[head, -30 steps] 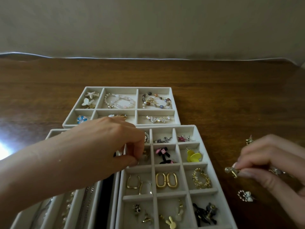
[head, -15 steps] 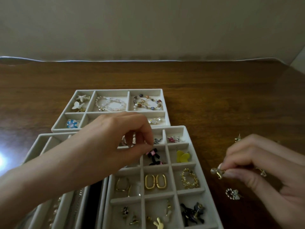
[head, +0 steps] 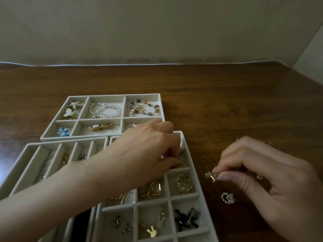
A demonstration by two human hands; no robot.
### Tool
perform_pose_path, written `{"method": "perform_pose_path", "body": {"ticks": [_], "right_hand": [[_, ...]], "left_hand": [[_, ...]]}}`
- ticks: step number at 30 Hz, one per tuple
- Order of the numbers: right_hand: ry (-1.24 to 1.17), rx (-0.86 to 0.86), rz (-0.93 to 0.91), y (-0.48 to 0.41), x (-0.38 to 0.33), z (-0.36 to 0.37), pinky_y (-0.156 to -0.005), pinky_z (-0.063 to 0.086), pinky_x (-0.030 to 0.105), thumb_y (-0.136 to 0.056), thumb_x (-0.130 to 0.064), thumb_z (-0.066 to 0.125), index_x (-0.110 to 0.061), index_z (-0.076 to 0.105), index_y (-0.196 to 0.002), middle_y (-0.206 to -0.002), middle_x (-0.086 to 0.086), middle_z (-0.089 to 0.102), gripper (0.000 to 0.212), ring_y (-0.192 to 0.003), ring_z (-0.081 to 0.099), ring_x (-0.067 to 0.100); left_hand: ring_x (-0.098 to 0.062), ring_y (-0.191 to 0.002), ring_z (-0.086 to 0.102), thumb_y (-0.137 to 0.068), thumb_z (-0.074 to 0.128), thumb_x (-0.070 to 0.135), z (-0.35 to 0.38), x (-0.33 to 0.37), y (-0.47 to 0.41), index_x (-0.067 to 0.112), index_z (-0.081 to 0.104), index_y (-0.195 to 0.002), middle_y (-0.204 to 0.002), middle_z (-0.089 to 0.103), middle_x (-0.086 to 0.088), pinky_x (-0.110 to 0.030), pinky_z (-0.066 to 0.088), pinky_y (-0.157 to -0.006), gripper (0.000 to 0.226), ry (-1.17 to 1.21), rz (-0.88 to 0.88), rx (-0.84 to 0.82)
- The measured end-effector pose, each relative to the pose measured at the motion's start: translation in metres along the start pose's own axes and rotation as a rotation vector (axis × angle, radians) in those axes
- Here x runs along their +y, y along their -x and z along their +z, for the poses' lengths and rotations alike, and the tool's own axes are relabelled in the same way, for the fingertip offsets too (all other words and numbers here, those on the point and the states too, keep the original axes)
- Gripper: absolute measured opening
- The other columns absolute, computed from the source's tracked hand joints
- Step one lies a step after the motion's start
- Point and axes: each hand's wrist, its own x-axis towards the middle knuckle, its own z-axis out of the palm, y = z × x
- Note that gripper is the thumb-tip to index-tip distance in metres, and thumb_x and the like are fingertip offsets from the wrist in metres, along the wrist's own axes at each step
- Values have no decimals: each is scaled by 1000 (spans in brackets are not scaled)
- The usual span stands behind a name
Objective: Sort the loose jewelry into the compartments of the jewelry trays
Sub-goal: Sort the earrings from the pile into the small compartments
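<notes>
The left hand (head: 145,151) is reached over the gridded tray (head: 153,200), its fingers (head: 172,154) curled into an upper right compartment; whether anything is held cannot be told. A small gold earring (head: 211,175) is pinched by the right hand (head: 262,173) over the desk (head: 227,102), near a pearl bow earring (head: 227,198).

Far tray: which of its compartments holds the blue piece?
The near-left compartment of the far tray: a blue flower cluster lies there. The other visible pieces are white, pearl, gold or mixed beads; the left hand partly covers the near-right one.
</notes>
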Motion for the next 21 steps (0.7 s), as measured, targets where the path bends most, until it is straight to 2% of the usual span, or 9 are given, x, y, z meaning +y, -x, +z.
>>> {"method": "perform_pose_path", "body": {"ticks": [6,9,12,15,19,21], "right_hand": [[2,5,-6,-1,3,0,-70,40,10,-85,-24,57,-19,67,-77,-80,-11,59,14,-78,58,3],[-3,8,-6,-1,3,0,-71,41,11,-85,-24,57,-19,67,-78,-81,-12,59,14,-79,59,3],[-4,-8,4,-1,4,0,-70,42,13,-86,-26,56,-20,67,-79,-81,-14,59,14,-79,59,3],[-18,-5,21,-1,4,-1,-69,43,15,-86,-28,56,-21,67,-79,-81,-14,59,15,-79,59,4],[-27,-8,39,-1,4,-2,-68,43,14,-86,-28,56,-20,66,-80,-81,-13,59,14,-77,59,3],[-33,-12,45,-2,4,-2,-68,43,12,-85,-28,56,-21,66,-80,-81,-14,59,14,-77,59,2]], "left_hand": [[4,-81,48,-80,48,44,-19,-3,2,36,63,-85,-80,50,22,-11,38,-63,17,132,-3,52],[2,-87,49,-85,49,44,-27,-3,9,42,61,-93,-86,48,22,-14,43,-68,15,153,110,-72],[3,-90,42,-87,59,35,-18,-1,14,45,60,-99,-90,42,22,-11,39,-67,15,124,161,-157],[0,-89,42,-86,62,34,-13,-2,14,43,60,-93,-90,41,21,-11,35,-64,12,81,173,-127],[-3,-88,46,-83,68,33,-16,-4,15,40,62,-86,-89,46,18,-15,43,-67,9,130,149,-98],[-3,-88,48,-83,63,39,-17,-3,17,40,64,-86,-88,48,19,-18,45,-67,3,167,136,-95]]}}
